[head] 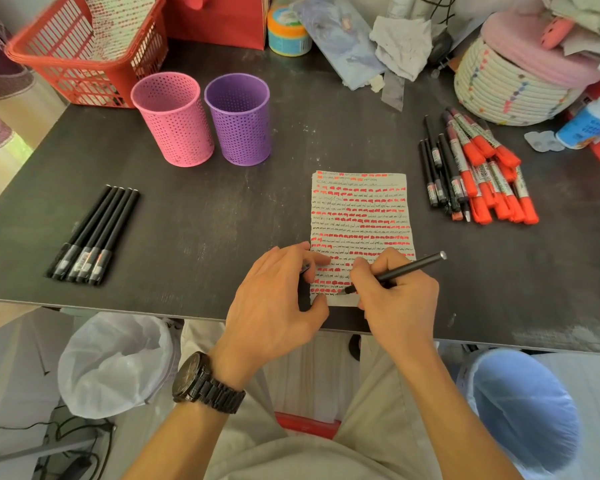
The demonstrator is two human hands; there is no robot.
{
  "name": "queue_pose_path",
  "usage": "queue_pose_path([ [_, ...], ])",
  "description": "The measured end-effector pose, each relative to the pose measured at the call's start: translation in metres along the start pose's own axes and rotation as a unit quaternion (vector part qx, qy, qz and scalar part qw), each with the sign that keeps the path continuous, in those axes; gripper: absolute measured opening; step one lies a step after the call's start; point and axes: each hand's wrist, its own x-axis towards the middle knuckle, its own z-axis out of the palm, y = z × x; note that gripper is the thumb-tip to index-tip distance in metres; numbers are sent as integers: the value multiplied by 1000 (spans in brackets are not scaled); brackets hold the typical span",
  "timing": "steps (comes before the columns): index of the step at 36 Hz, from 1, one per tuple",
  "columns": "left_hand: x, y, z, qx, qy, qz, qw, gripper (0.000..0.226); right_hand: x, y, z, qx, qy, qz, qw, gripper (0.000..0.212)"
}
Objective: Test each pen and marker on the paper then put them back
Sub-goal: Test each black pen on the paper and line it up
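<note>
A sheet of paper (361, 216), covered with rows of red and black marks, lies near the table's front edge. My right hand (395, 296) grips a black pen (406, 266) with its tip touching the paper's bottom rows. My left hand (278, 296) rests on the paper's lower left corner and seems to pinch a small dark cap between its fingers. Several capped black pens (94, 233) lie in a neat row at the left. A pile of black pens and red-capped markers (475, 171) lies at the right. A pink cup (174, 119) and a purple cup (239, 117) stand behind.
A red basket (80, 53) stands at the back left, beside a red box (222, 19). A woven rope basket (510, 88), a round tub (288, 32), crumpled paper and a glue bottle (586, 123) crowd the back right. Two bins stand below the table's front edge.
</note>
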Motion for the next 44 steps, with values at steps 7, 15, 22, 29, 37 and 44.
queue_pose_path([
  [7, 0, 1, 0, 0, -2, -2, 1000, 41, 1, 1, 0, -6, 0, -11, 1000, 31],
  [15, 0, 1, -2, -2, -5, -5, 1000, 39, 1, 0, -1, -2, 1, -3, 1000, 31],
  [22, -1, 3, -2, -2, -7, -10, 1000, 40, 0, -1, -1, -2, -3, -1, 1000, 30],
  [29, -1, 1, -1, -3, 1, -8, 1000, 25, 1, -1, -1, -1, -4, 5, 1000, 31],
  [37, -1, 4, -3, -14, 1, -11, 1000, 31, 0, -2, -1, 2, 4, -8, 1000, 32],
  [44, -1, 1, -4, -10, -23, -10, 1000, 25, -2, -18, -7, 139, 53, 31, 988, 31],
])
